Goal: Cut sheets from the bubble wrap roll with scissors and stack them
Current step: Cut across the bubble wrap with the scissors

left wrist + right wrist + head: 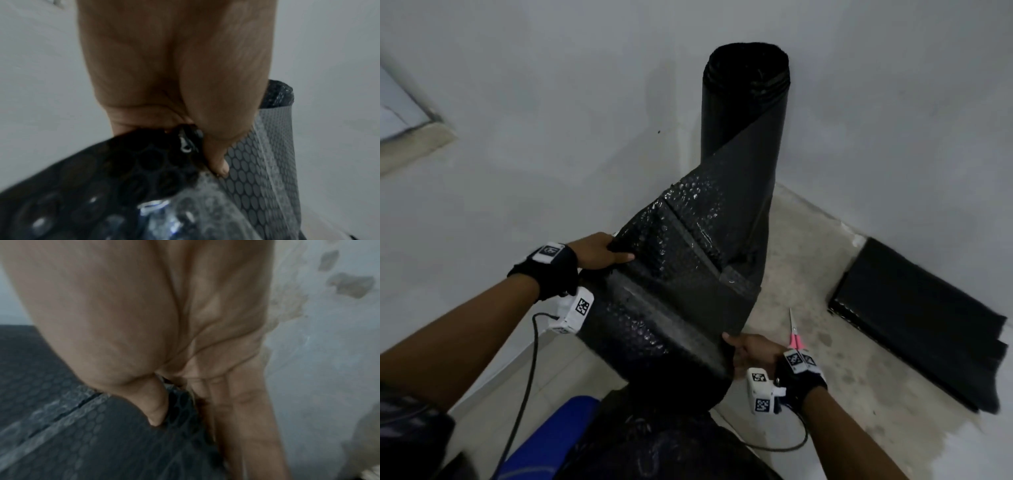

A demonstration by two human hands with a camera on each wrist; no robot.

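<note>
A tall black bubble wrap roll (pixel 746 113) stands upright in the corner. A length of its sheet (pixel 671 274) is pulled out toward me. My left hand (pixel 599 251) pinches the sheet's left edge, thumb on top; the left wrist view shows the hand (pixel 205 146) with the thumb pressed on the dotted sheet (pixel 257 162). On the right edge, my right hand (pixel 750 353) pinches the sheet (pixel 102 443) between thumb and fingers (pixel 246 410). Pink-handled scissors (pixel 795 334) lie on the floor just beyond my right hand. A stack of cut black sheets (pixel 917 322) lies on the floor at right.
Grey walls (pixel 551 102) meet in the corner behind the roll. The floor (pixel 808 257) is stained concrete near the roll. A cable (pixel 527 377) hangs from my left wrist. A blue cloth (pixel 551 442) and dark bubble wrap lie near my body.
</note>
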